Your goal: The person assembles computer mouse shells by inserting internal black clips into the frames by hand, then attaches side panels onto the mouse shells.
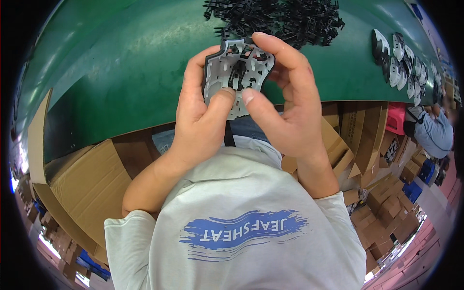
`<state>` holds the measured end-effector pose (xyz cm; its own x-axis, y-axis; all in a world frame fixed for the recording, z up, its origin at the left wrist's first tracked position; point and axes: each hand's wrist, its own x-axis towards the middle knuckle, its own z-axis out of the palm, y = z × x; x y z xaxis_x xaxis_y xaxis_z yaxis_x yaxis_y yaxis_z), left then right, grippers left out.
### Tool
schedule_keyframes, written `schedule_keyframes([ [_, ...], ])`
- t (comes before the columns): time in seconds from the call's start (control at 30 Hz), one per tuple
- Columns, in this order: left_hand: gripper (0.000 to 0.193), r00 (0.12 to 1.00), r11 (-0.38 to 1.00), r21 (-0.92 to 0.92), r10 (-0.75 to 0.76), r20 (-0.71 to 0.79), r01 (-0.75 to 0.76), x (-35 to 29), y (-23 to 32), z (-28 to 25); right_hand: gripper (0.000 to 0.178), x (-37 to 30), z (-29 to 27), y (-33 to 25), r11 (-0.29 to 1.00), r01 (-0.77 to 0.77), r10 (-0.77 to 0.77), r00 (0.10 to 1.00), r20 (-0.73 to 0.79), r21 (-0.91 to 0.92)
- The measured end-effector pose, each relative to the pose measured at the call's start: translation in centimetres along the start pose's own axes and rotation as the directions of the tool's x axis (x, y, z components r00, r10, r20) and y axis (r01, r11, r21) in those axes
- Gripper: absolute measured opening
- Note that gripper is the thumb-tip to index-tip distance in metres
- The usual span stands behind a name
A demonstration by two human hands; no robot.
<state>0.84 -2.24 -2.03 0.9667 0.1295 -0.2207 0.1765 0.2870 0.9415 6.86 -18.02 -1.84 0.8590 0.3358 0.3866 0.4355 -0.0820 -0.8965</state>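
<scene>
Between my two hands, above the near edge of the table, is a moulded plastic shell (pixel 220 72) with a pale grey inner side and a dark rim. A narrow black plastic part (pixel 238 72) sits in its middle. My left hand (pixel 199 108) is wrapped round the shell's left side, its thumb on the inner face by the lower end of the black part. My right hand (pixel 292 99) grips the top and right side. Its forefinger rests on the top edge, and its thumb points inward beside the left thumb.
A tangled heap of small black plastic parts (pixel 275 19) lies at the back of the green table (pixel 121 72). Several black-and-white shells (pixel 398 63) lie along the right. Open cardboard boxes (pixel 87 174) stand below the near edge. Another person (pixel 432 128) is at the far right.
</scene>
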Motion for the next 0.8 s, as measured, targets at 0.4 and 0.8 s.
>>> schedule_keyframes([
  [0.4,0.051,0.962,0.9,0.354,0.272,0.004,-0.255,0.1,-1.9,-0.4,0.077,-2.1,1.7,1.8,0.989,-0.076,0.088,0.992,0.087,-0.127],
  [0.8,0.052,0.975,0.926,0.309,0.22,0.023,-0.216,0.3,-1.2,-1.0,0.072,-1.3,2.3,0.8,0.99,-0.117,0.12,0.992,0.039,-0.081],
])
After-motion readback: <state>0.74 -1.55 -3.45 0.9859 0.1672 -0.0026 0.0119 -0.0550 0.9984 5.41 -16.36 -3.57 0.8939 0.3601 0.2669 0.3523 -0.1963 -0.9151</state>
